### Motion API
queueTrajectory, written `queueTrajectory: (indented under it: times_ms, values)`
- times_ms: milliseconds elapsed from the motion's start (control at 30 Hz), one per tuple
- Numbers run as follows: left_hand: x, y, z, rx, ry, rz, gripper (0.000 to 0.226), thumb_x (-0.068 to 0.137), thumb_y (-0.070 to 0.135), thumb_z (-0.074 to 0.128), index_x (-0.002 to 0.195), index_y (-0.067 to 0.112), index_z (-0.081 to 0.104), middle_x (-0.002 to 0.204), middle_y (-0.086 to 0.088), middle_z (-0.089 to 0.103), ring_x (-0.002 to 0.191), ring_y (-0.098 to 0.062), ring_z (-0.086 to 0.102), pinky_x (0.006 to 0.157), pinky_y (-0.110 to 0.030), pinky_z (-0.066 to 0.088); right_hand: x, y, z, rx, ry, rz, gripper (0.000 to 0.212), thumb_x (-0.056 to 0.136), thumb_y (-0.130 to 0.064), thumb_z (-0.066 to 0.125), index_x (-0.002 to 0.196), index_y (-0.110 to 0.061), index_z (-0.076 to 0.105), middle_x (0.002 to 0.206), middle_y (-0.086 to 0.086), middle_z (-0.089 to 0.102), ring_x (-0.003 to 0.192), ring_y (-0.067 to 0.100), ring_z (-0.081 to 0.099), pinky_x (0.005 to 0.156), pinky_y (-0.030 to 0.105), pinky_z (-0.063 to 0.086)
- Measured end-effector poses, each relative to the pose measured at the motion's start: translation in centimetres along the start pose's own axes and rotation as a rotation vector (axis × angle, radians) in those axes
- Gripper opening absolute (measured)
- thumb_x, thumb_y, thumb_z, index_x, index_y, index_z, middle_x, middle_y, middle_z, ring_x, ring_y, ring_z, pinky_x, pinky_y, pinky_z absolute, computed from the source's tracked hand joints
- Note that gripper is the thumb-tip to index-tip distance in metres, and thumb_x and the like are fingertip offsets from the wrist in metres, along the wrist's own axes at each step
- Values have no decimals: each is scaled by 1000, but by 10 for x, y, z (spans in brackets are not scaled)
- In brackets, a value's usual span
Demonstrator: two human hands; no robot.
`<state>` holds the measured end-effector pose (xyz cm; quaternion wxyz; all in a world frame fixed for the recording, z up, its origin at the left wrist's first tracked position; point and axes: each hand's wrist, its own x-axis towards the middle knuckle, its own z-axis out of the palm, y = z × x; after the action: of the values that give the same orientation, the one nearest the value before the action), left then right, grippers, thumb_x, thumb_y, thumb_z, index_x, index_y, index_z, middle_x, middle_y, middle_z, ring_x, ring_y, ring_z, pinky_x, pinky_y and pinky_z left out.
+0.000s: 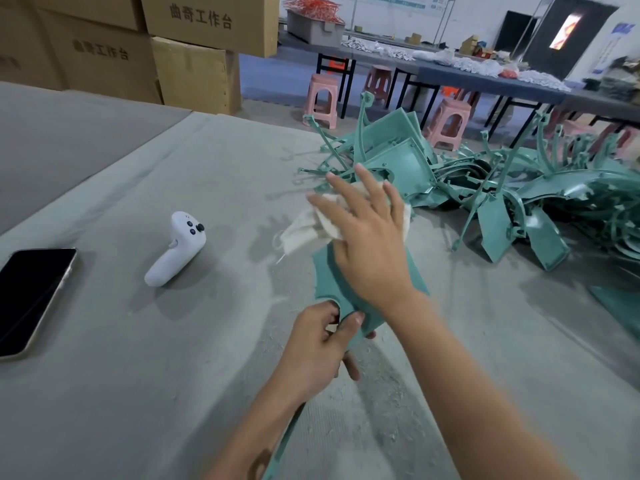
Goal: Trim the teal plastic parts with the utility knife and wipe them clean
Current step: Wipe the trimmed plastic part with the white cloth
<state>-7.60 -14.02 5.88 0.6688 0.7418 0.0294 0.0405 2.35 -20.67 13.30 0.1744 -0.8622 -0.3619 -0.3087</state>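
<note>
A flat teal plastic part (329, 282) is held above the grey table at centre. My left hand (322, 344) grips its near end, thumb on top and fingers curled beneath. My right hand (367, 244) lies on the part's far end with fingers spread straight, pressing a white cloth (308, 230) against it. The cloth sticks out to the left from under the palm. A thin teal strip (284, 441) runs down under my left forearm. No utility knife is visible.
A heap of teal plastic parts (485, 188) covers the table's right side. A white handheld controller (176, 247) and a black phone (31, 299) lie at left. Cardboard boxes (194, 71) stand behind; pink stools (322, 98) and a long table farther back. Plastic shavings dust the grey table cover (173, 375).
</note>
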Motion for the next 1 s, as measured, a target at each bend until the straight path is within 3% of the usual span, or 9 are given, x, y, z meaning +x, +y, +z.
queueTrajectory:
  times_ms: [100, 200, 300, 467, 633, 700, 800, 867, 1000]
  values:
    - [0, -2, -1, -31, -5, -9, 21, 100, 17, 51, 94, -1, 58, 87, -2, 73, 43, -29, 63, 38, -24, 33, 14, 18, -7, 187, -43, 124, 23, 90, 0, 52, 103, -9, 69, 97, 7, 69, 95, 32, 57, 83, 38, 38]
    - [1, -4, -1, -30, -13, -20, 22, 100, 16, 51, 93, -4, 57, 88, -3, 73, 44, -29, 64, 38, -25, 31, 14, 33, -11, 322, -23, 220, 23, 100, -15, 55, 78, -19, 50, 65, -6, 48, 64, 21, 42, 61, 31, 24]
    - [1, -5, 0, -36, -52, -13, 21, 100, 17, 51, 94, -1, 60, 91, -2, 73, 44, -27, 64, 38, -25, 33, 8, 38, -19, 383, 46, 297, 34, 102, -27, 54, 76, -4, 56, 62, 4, 55, 61, 21, 47, 57, 29, 32]
    - [6, -6, -3, -113, 0, -5, 23, 100, 13, 51, 93, -6, 60, 87, -7, 75, 38, -24, 60, 34, -22, 31, 5, 55, -20, 645, 52, 719, 44, 102, -32, 52, 82, 5, 61, 59, 3, 49, 54, 15, 41, 56, 29, 33]
    - [15, -2, -27, -308, 213, -31, 22, 99, 12, 49, 88, -1, 62, 83, -7, 75, 34, -25, 54, 33, -20, 33, -20, 70, -16, 611, 139, 963, 42, 104, -33, 47, 72, -8, 58, 58, 5, 52, 33, 10, 48, 38, 26, 43]
    - [14, -4, -27, -292, 133, -62, 21, 100, 11, 49, 87, -1, 61, 82, -8, 75, 35, -26, 56, 32, -21, 35, -19, 67, -19, 670, 177, 940, 37, 104, -37, 47, 74, -19, 61, 57, -4, 54, 43, 7, 49, 48, 26, 41]
    - [10, -6, -17, -201, 5, -94, 19, 100, 12, 50, 89, 2, 62, 81, -8, 75, 40, -27, 61, 35, -22, 40, -9, 46, -19, 739, -3, 782, 35, 102, -43, 47, 81, -21, 63, 64, -8, 60, 53, 4, 52, 54, 23, 44]
    - [11, -7, -16, -214, 47, -104, 19, 99, 12, 51, 90, 0, 62, 78, -8, 74, 43, -27, 64, 37, -23, 44, -8, 32, -15, 644, -77, 640, 36, 102, -39, 50, 77, -14, 60, 63, -8, 58, 54, 5, 50, 54, 17, 39]
    - [12, -4, -16, -316, 224, -40, 19, 98, 11, 53, 94, -1, 67, 79, -11, 75, 67, -29, 73, 53, -30, 57, -19, 22, -9, 600, 40, 550, 29, 101, -28, 55, 73, -17, 54, 61, -10, 53, 55, 0, 46, 54, 13, 33]
